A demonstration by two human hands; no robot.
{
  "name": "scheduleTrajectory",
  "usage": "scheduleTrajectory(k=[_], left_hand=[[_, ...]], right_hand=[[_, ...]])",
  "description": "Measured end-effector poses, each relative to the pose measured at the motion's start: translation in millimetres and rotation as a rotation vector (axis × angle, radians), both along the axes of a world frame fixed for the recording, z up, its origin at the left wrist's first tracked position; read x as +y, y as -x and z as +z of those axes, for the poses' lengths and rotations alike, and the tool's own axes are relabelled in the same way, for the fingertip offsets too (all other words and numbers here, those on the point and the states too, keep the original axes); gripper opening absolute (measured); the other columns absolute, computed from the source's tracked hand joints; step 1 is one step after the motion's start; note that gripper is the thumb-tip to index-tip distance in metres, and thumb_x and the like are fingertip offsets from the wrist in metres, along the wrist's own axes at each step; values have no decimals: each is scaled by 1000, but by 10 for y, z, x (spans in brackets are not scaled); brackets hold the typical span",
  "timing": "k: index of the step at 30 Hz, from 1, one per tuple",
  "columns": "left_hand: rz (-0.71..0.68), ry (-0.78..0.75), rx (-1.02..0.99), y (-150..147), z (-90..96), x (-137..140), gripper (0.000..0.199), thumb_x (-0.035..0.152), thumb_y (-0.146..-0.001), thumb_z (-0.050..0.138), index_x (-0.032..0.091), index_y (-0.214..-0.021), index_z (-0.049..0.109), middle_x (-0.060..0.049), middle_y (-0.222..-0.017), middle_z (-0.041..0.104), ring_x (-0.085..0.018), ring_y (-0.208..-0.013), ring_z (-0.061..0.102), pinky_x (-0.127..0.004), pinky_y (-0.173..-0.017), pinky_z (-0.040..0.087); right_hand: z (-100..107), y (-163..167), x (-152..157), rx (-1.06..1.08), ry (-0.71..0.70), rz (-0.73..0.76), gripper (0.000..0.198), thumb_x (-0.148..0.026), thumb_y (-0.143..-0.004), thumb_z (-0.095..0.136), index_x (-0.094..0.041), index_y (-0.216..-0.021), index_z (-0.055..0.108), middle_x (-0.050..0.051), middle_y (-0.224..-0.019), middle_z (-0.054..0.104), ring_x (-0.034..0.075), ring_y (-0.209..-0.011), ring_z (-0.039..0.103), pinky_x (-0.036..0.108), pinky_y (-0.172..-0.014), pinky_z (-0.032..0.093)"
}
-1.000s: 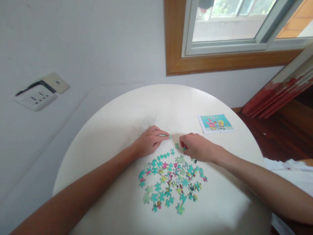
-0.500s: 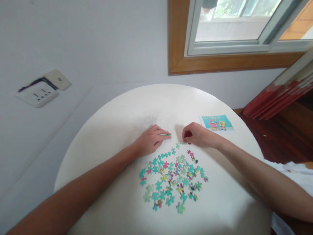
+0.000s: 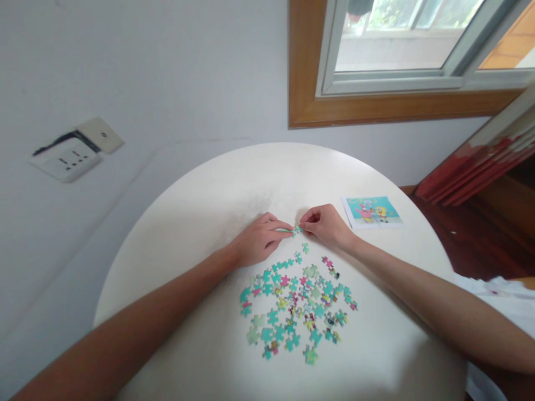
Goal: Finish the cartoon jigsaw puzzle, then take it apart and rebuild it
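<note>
My left hand (image 3: 261, 239) lies on the table with its fingers stretched out, the fingertips resting on teal puzzle pieces that they partly cover. Just right of those fingertips, my right hand (image 3: 328, 225) pinches a small puzzle piece (image 3: 298, 229) between thumb and forefinger. That piece meets, or nearly meets, the ones under the left hand; the exact fit is too small to tell. A single pale green piece (image 3: 305, 248) lies below the right hand. Closer to me spreads a loose heap of puzzle pieces (image 3: 272, 317) in teal, pink, yellow and pale green.
A cartoon picture card (image 3: 373, 213) lies on the right side of the round white table (image 3: 167, 234). Beyond the table are a white wall with a socket (image 3: 69, 159), a wood-framed window (image 3: 388, 111) and a red curtain (image 3: 455, 172).
My right hand has moved left and slightly away from me, carrying a puzzle piece up to the left fingertips. The left hand has stayed in place.
</note>
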State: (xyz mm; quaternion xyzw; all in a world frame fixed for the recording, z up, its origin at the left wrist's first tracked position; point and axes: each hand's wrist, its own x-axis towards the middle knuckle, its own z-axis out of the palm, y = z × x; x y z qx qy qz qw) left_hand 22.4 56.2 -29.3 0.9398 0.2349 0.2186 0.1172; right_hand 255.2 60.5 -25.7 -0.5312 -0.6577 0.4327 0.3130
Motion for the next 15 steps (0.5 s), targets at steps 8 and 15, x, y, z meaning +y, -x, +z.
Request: scheduleTrajectory(k=[8,15], left_hand=[[-6,-10,-1,-1,8,-9,36,9,-93,48,23,-120,68,-6,-122,68,-21,-103,50,-40,-92,47],[-6,-5,2,-2,2,-3,37,10,-93,47,24,-120,68,-6,-122,68,-22,-103,51,-41,-91,47]], right_hand=[[60,48,-37,-172,-82,7,14,-24,-70,63,-14,-69,73,5,-62,69,13,-56,58,25,-53,41],[46,55,-28,-248,-128,30,15,-23,-72,62,-15,-71,75,5,-65,71,14,-58,60,26,-56,42]])
